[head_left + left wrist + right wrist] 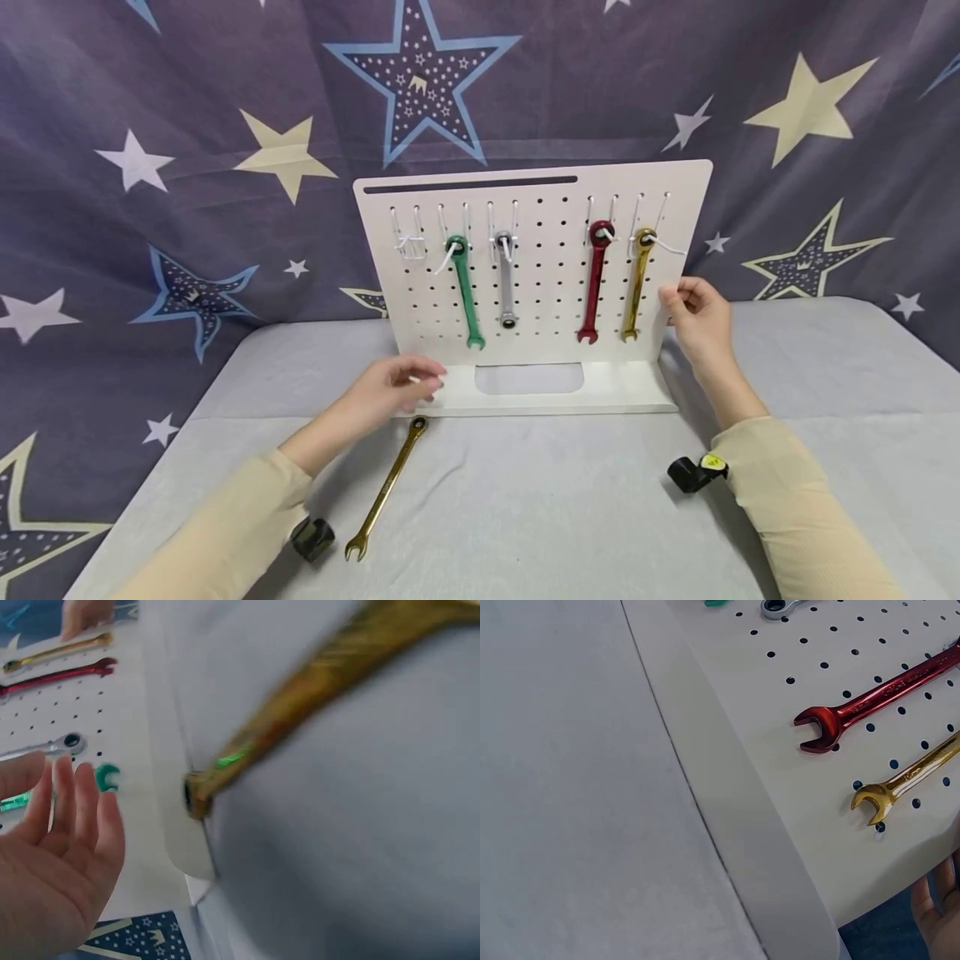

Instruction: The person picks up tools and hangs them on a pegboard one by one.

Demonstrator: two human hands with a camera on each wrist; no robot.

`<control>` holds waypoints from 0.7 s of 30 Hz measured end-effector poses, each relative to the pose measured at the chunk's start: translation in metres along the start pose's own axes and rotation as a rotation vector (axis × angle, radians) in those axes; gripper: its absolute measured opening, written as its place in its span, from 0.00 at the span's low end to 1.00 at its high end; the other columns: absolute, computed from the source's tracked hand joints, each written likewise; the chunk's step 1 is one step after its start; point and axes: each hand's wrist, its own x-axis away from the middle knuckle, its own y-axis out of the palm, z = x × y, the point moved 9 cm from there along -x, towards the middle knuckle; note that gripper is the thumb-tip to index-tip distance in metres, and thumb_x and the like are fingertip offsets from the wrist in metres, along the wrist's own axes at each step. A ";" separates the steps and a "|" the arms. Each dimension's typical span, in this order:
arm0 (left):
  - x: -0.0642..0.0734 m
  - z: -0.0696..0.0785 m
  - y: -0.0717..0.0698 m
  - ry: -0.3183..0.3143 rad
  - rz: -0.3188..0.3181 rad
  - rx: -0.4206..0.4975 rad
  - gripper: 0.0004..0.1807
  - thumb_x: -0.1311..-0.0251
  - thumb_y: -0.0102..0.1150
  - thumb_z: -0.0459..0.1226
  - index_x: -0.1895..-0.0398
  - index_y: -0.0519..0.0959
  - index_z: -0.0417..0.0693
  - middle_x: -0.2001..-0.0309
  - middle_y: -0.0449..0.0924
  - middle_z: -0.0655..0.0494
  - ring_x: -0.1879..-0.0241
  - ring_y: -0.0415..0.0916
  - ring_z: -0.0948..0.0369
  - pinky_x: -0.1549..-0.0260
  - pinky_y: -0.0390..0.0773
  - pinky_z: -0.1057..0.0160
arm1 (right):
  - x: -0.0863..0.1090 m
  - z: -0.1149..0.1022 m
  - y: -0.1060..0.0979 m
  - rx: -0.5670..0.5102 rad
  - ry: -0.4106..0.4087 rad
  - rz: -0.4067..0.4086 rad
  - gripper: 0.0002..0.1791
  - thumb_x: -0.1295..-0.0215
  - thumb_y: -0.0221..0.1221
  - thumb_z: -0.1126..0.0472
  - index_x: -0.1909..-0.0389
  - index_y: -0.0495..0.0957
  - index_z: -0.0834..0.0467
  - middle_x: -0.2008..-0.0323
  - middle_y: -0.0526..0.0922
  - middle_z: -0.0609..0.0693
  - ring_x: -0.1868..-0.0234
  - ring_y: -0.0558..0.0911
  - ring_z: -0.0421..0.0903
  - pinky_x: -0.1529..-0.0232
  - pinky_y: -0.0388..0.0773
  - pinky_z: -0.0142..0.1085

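Observation:
A white pegboard [525,350] stands upright on its base. At its right edge my right hand [701,321] grips the board, thumb on the front; in the right wrist view only some fingers [945,900] show past the edge. My left hand [397,385], fingers loosely extended and holding nothing, hovers by the lower left corner. Just below it a gold wrench [386,492] lies on the table, ring end against the base. On the board's hooks hang a green wrench [467,292], a silver wrench [507,283], a red wrench [595,287] and another gold wrench [637,287].
A white hook [409,242] at the board's upper left bears no wrench. The grey-covered table [555,508] extends around the board. Behind it hangs a dark star-patterned curtain [570,83]. Black wrist cameras show beside both sleeves.

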 end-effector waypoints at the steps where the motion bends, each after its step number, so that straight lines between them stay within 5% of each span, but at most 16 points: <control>1: 0.006 -0.002 0.003 -0.005 -0.037 -0.009 0.18 0.32 0.58 0.35 0.45 0.76 0.31 0.54 0.81 0.41 0.61 0.79 0.56 0.63 0.81 0.58 | 0.000 -0.001 0.000 -0.003 -0.002 0.000 0.06 0.31 0.61 0.63 0.63 0.74 0.60 0.76 0.74 0.36 0.72 0.73 0.32 0.73 0.74 0.21; 5: 0.030 -0.008 0.009 -0.005 -0.114 -0.044 0.17 0.32 0.58 0.37 0.46 0.77 0.33 0.56 0.81 0.44 0.62 0.78 0.53 0.66 0.80 0.58 | 0.001 -0.002 0.000 -0.007 0.000 0.000 0.05 0.32 0.61 0.63 0.64 0.74 0.59 0.76 0.74 0.36 0.72 0.73 0.32 0.73 0.74 0.21; 10: 0.049 -0.021 0.005 -0.098 -0.048 -0.150 0.13 0.32 0.59 0.37 0.49 0.78 0.39 0.57 0.80 0.50 0.62 0.77 0.57 0.65 0.77 0.59 | 0.002 -0.001 -0.001 -0.014 0.009 -0.001 0.05 0.32 0.61 0.63 0.65 0.74 0.57 0.76 0.74 0.35 0.72 0.73 0.32 0.73 0.73 0.21; 15: 0.057 -0.034 0.004 -0.199 -0.005 -0.252 0.16 0.36 0.64 0.39 0.50 0.76 0.40 0.58 0.76 0.53 0.58 0.73 0.58 0.61 0.74 0.59 | 0.002 0.000 -0.002 -0.003 0.017 0.001 0.05 0.32 0.61 0.62 0.65 0.74 0.57 0.76 0.74 0.35 0.72 0.73 0.31 0.73 0.74 0.21; 21: 0.058 -0.038 0.008 -0.218 -0.016 -0.328 0.20 0.41 0.69 0.39 0.50 0.75 0.41 0.58 0.74 0.53 0.63 0.68 0.58 0.66 0.70 0.60 | 0.001 0.002 0.000 0.016 0.023 -0.004 0.06 0.31 0.61 0.62 0.63 0.74 0.58 0.76 0.73 0.36 0.72 0.72 0.32 0.73 0.73 0.21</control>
